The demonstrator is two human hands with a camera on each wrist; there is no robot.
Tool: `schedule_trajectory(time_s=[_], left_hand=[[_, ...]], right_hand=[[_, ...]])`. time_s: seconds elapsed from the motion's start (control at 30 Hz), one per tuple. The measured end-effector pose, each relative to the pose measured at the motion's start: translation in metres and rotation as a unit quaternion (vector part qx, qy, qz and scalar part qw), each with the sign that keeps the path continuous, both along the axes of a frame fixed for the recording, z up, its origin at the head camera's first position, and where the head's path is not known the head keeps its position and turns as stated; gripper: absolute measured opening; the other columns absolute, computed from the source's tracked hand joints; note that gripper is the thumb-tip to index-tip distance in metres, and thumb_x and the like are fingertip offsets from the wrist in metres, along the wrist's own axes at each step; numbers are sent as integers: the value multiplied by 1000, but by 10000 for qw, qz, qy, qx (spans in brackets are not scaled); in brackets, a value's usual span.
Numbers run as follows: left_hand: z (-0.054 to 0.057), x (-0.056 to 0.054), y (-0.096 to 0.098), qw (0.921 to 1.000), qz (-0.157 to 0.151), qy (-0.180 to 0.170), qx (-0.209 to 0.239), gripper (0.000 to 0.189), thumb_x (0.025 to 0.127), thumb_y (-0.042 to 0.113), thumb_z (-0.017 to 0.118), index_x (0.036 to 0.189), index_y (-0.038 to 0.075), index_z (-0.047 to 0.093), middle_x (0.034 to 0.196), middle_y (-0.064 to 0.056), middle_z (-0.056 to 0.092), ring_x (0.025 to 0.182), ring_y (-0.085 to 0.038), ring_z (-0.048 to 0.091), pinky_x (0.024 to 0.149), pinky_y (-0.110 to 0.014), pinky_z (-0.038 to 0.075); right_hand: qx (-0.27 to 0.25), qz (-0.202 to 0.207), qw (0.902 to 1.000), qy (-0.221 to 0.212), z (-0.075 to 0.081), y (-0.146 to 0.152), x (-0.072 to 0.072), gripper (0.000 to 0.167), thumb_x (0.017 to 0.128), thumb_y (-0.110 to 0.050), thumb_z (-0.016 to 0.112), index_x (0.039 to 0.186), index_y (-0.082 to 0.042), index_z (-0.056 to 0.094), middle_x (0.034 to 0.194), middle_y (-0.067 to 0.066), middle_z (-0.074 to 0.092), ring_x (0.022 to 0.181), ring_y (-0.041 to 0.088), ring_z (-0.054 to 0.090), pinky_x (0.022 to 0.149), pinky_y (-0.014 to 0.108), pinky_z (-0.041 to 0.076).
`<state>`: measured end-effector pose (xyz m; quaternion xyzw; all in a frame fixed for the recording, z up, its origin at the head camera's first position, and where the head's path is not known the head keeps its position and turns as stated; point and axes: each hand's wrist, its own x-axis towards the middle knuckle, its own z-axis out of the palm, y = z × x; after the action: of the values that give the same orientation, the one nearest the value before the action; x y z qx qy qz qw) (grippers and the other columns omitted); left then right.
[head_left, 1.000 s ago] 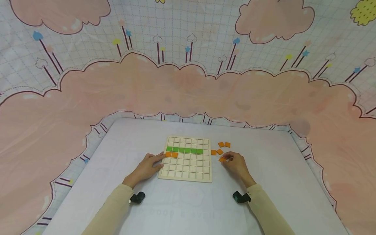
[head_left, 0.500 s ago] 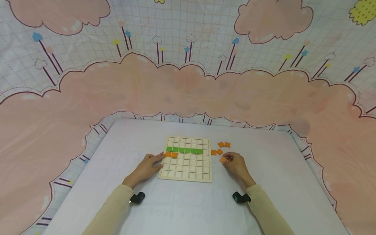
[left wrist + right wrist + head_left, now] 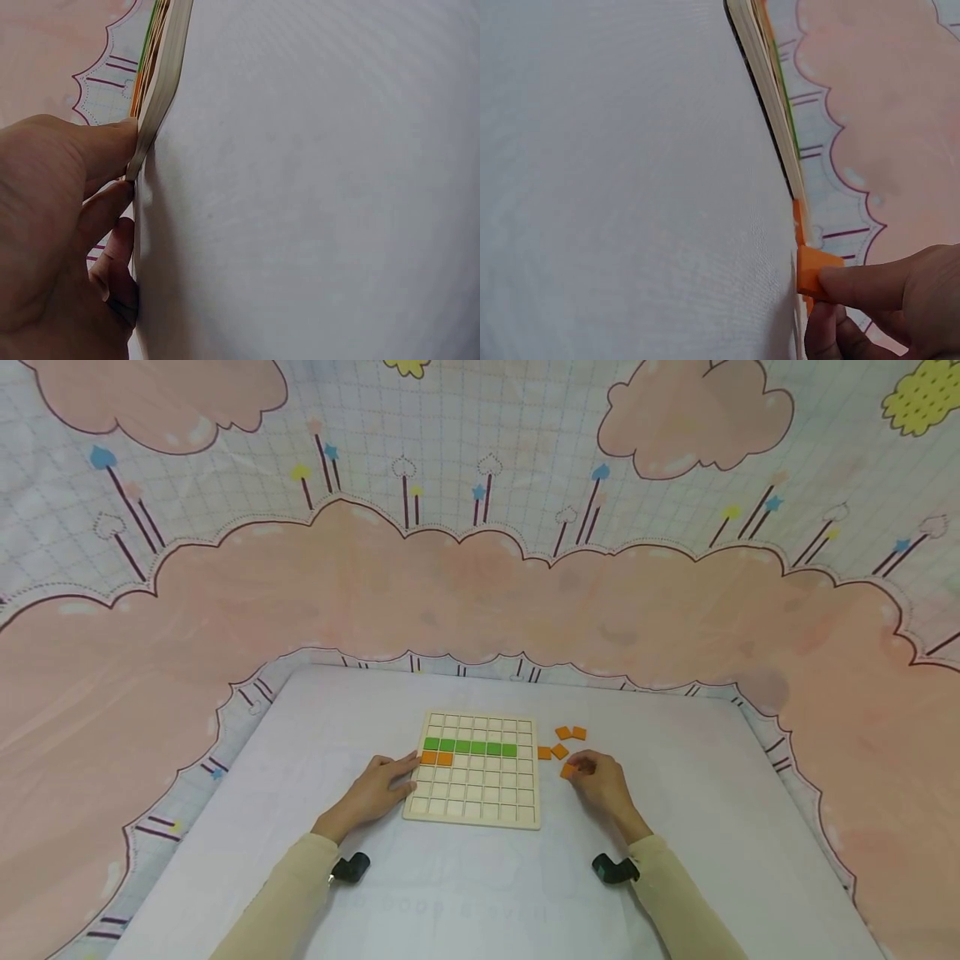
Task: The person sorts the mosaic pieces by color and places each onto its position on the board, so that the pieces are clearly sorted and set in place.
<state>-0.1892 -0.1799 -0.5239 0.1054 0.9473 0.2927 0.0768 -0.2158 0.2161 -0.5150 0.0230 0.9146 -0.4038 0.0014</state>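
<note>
Shifting barely at all over the last second, the held orange tile point(image 3: 808, 271) sits apart from the board point(image 3: 489, 793), which reads just as it did: six green tiles point(image 3: 462, 747) in a row, two orange tiles point(image 3: 445, 759) directly below at the left end, so the orange row looks no further along. And there's the right hand point(image 3: 603, 781), thumb and fingertips narrowed to a pinch on that single tile, out beyond the board's right edge and near four loose orange tiles point(image 3: 559, 751). Across the way, the left hand point(image 3: 378, 787) has fingers extended and parted, touching the board's left edge.
</note>
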Motion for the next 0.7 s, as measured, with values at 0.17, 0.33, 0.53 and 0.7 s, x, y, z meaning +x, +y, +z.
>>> schedule_trajectory(time_s=[0.17, 0.33, 0.53, 0.7], left_hand=[[1, 0, 0, 10000, -14, 19, -10, 52, 98, 26, 61, 146, 16, 48, 159, 5, 36, 118, -21, 42, 98, -48, 44], [3, 1, 1, 10000, -24, 14, -3, 51, 98, 26, 61, 146, 16, 48, 159, 5, 36, 117, -21, 42, 97, -47, 44], [2, 1, 1, 10000, 2, 10, -13, 51, 98, 27, 61, 146, 17, 48, 159, 5, 36, 118, -21, 42, 98, -48, 44], [0, 0, 0, 10000, 14, -7, 4, 51, 98, 26, 61, 146, 16, 47, 159, 5, 35, 120, -22, 42, 100, -48, 43]], right_hand=[[-54, -32, 9999, 107, 0, 0, 0, 17, 84, -1, 71, 101, -5, 73, 100, 11, 70, 89, 22, 60, 79, 33, 48], [-112, -3, 9999, 105, 5, -5, 0, 17, 86, -3, 68, 103, -5, 72, 102, 12, 71, 89, 23, 61, 81, 35, 50], [-218, 32, 9997, 129, 13, -13, -1, 16, 88, -4, 69, 104, -4, 71, 102, 12, 70, 88, 22, 60, 80, 33, 51], [-300, 41, 9995, 112, 16, -21, -2, 17, 88, -5, 70, 105, -6, 72, 104, 10, 70, 89, 21, 60, 79, 31, 50]])
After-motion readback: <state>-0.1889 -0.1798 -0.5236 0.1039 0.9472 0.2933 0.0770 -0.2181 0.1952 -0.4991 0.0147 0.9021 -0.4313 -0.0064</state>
